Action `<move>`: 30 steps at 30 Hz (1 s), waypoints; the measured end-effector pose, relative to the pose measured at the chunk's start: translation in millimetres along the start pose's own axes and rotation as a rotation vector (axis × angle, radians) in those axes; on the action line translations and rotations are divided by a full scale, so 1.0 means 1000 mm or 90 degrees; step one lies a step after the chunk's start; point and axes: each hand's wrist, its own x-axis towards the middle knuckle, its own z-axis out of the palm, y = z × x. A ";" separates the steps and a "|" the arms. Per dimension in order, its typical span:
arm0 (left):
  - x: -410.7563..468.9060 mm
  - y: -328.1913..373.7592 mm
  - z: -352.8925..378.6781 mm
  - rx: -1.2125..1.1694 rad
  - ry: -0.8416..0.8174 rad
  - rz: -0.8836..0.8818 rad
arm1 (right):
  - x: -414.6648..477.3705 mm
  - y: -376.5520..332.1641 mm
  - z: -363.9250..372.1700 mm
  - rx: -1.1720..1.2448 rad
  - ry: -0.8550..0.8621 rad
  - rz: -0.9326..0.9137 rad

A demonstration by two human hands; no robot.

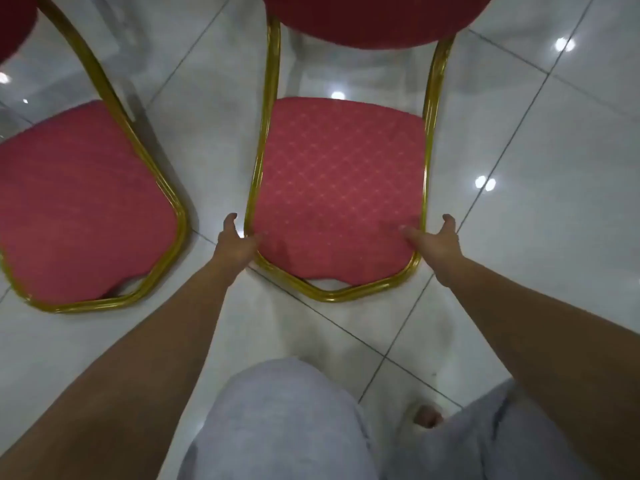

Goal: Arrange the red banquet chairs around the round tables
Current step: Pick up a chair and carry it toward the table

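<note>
— Where is the chair being handled?

— The red banquet chair [337, 188] stands on the floor straight ahead of the person, in the middle of the head view. Its patterned seat faces up inside a gold frame [258, 174], and the dark red backrest [374, 19] fills the top edge.

— And the hands?

— Both are at the seat's near corners. The left hand [237, 242] is at the left front corner, thumb laid on the cushion, the other fingers reaching down outside the gold tube. The right hand [437, 242] mirrors it at the right front corner, thumb on the cushion and fingers spread along the outside of the frame. Each is open around the corner rather than clenched; whether the fingers truly press the tube underneath I cannot tell.

— Anything beside it?

— A second red chair [79, 206] stands to the left, apart from the first, with the same gold tubing.

— What lies below?

— A glossy white tiled floor [554, 220] with dark grout lines and bright light reflections. Nearer the camera are the person's grey trousers [277, 420] and bare toes [427, 415] on the tile.
</note>
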 end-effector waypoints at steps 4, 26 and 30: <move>0.048 -0.008 0.012 -0.067 0.017 0.023 | 0.051 0.004 0.024 0.144 -0.026 -0.039; -0.379 0.101 -0.168 0.015 -0.045 -0.025 | -0.322 -0.111 -0.193 -0.089 -0.172 0.143; -0.474 0.141 -0.207 -0.052 -0.058 -0.111 | -0.399 -0.155 -0.260 -0.156 -0.231 0.145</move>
